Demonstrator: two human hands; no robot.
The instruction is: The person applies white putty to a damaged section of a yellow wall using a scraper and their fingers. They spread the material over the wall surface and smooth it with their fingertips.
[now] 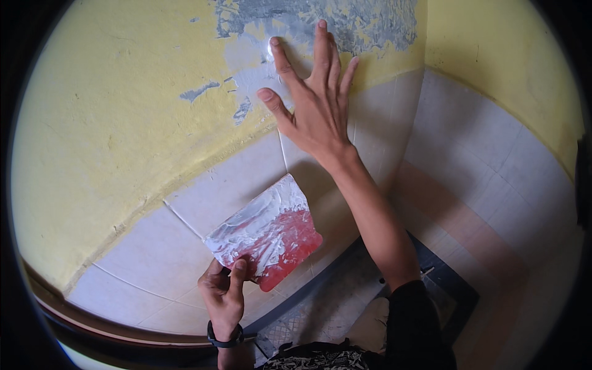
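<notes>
My left hand (225, 293) grips a red putty board (290, 250) by its lower left edge, thumb on top. White paste covers much of the board, thickest on its upper half, and red shows along the lower right. Up on the yellow wall (142, 92), my right hand (314, 102) is open with its fingers spread. Its fingertips lie at the rough grey patch (364, 28), where the paint is gone. Wet whitish paste (250, 58) is smeared beside the index finger, with a shiny dab close to that fingertip. Nothing is seen held in this hand.
Below the paint runs a band of pale tiles (228, 166) with a rough upper edge. At the right, the wall meets another one in a corner (424, 68), with tiles and a peach stripe. Patterned floor (308, 324) and dark edging show below. A curved brown edge (123, 320) lies lower left.
</notes>
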